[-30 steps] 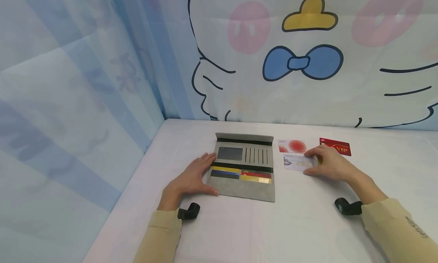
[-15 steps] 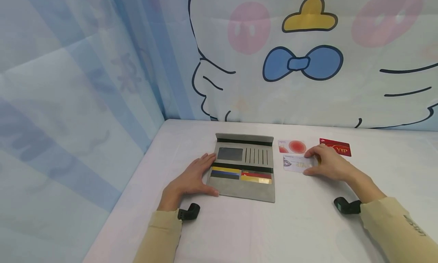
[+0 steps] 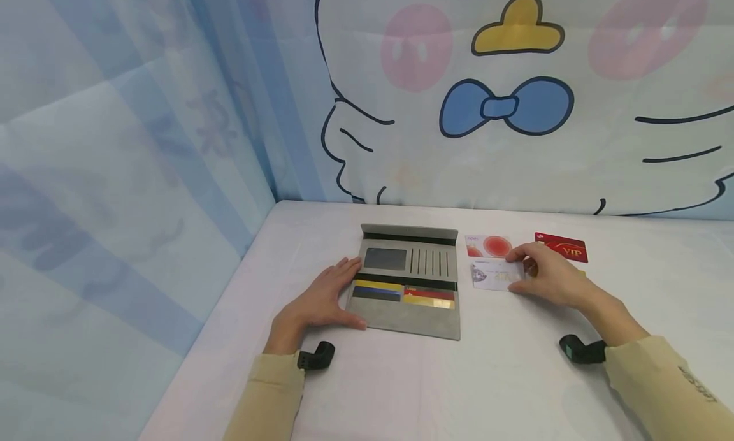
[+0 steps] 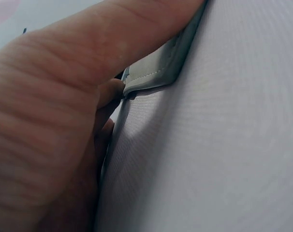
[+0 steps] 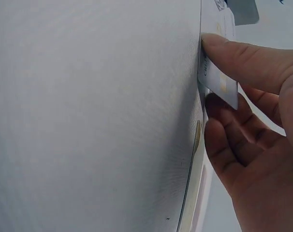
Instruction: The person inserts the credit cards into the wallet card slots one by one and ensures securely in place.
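A grey wallet [image 3: 401, 323] lies unfolded on the table, its lower pockets holding several cards [image 3: 429, 296]. My left hand [image 3: 323, 294] rests at its left side, fingers extended along the edge and thumb at the lower left corner. To the wallet's right, my right hand [image 3: 547, 275] pinches a whitish VIP card [image 3: 490, 275] between thumb and fingers. In the right wrist view the thumb [image 5: 253, 60] lies across that card [image 5: 216, 82], whose near end is tilted up. The left wrist view shows the wallet's stitched corner [image 4: 153, 72] under the thumb.
Behind the pinched card lie a pink-and-white card with a red circle [image 3: 487, 245] and a red VIP card [image 3: 564, 246]. A yellowish card [image 5: 191, 188] lies beneath the right hand, mostly hidden in the head view. A printed curtain [image 3: 401, 160] hangs behind the white table [image 3: 401, 390].
The whitish card has shifted slightly left and toward me, with my right hand's fingers still on it. My left hand and the wallet have stayed in place.
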A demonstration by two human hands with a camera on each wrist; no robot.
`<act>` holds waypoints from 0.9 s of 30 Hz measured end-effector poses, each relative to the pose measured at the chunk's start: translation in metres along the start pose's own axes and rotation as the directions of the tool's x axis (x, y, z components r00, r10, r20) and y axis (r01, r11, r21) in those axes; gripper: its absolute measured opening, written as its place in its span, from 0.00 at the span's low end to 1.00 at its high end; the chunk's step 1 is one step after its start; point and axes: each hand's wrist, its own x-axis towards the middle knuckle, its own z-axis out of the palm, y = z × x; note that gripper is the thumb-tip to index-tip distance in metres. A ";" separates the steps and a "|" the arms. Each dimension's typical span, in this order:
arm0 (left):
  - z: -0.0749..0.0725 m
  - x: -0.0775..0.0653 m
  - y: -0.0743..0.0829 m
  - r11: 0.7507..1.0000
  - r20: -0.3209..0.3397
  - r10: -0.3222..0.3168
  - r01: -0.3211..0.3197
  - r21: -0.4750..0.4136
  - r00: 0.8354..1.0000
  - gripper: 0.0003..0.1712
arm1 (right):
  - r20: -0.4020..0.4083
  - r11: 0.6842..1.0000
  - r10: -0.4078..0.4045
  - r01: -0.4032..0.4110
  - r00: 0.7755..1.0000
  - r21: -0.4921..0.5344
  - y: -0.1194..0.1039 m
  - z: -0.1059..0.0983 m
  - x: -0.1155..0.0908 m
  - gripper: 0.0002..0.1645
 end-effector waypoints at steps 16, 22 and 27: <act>0.000 0.000 0.000 1.000 0.005 -0.001 0.001 -0.012 1.000 0.66 | 0.019 0.994 -0.001 -0.001 1.000 0.110 -0.002 0.001 -0.001 0.38; -0.001 0.000 0.000 1.000 0.007 -0.005 0.005 -0.016 1.000 0.66 | 0.015 0.988 -0.033 0.031 0.999 0.153 -0.005 0.002 -0.002 0.36; -0.002 -0.001 0.001 1.000 0.005 0.007 -0.007 -0.015 1.000 0.66 | 0.014 0.986 -0.038 0.035 0.999 0.162 -0.008 0.002 -0.001 0.35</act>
